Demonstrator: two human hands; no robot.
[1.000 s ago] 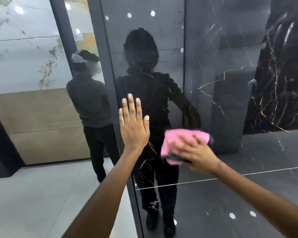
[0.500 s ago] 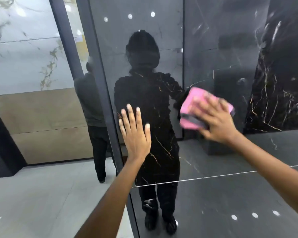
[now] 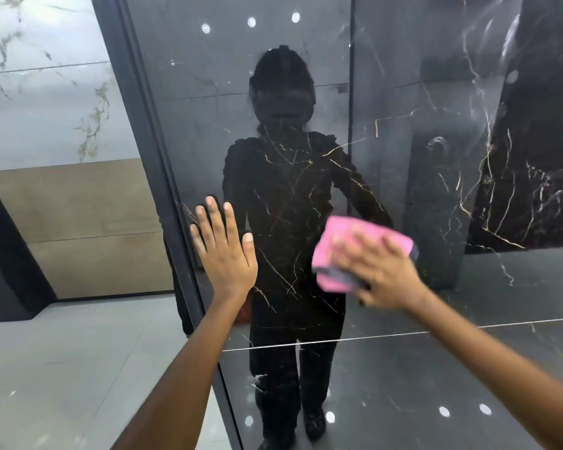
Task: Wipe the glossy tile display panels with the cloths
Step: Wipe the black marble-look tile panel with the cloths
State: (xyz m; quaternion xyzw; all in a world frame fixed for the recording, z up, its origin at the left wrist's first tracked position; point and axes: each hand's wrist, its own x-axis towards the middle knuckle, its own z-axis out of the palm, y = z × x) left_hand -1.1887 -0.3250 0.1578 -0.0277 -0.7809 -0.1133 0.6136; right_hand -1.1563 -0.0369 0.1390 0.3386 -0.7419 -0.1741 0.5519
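Pink cloth (image 3: pixel 355 245) under right hand (image 3: pixel 381 271), fingers spread flat, pressing it on black tile panel (image 3: pixel 290 190). Left hand (image 3: pixel 225 251) flat, empty, bracing panel beside cloth. Cloth likely soft, light; panel stiff, slippery. Palm at cloth centre.

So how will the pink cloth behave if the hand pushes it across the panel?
The pink cloth looks soft and folded, so it probably bends under the right hand. On the glossy dark panel it likely slides easily. It seems light.

Left hand (image 3: pixel 225 251) flat, fingers straight; right hand (image 3: pixel 379 271) spread, blurred
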